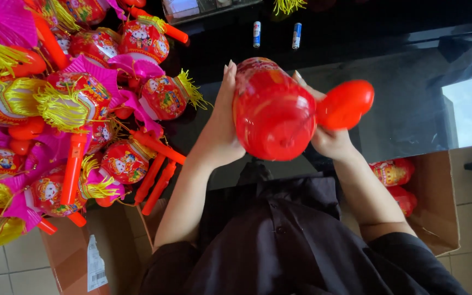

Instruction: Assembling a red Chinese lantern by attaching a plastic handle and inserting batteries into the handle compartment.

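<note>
I look down from my head camera at my two bare hands, raised above a dark, glossy desk [400, 109]. Between them I hold a red plastic lantern [271, 112], round-bodied and see-through, with printed pictures on its far end. Its long axis runs away from me, from the closed red base nearest the camera out toward the fingertips.

My left hand [219, 125] lies flat along the lantern's left side, fingers [228, 74] stretched straight and close together, pointing away from me, palm pressed to the shell. My right hand [329, 136] cups the right side; its fingers curl round the far side, mostly hidden, so I cannot tell how tightly they close. Just right of those fingers, touching the hand, is a smooth red oval cap [345, 104], a loose piece of the same plastic; I cannot tell whether it is joined to the lantern. Both hands are equally near the lantern, one on each flank.

Well to the left of my left fingers is a heap of finished lanterns [83, 109] with yellow tassels, pink paper fans and red handles. Beyond the fingertips lie two small batteries [257, 34], well apart from my hands. Below my right wrist an open cardboard box [438, 207] holds more lanterns.
</note>
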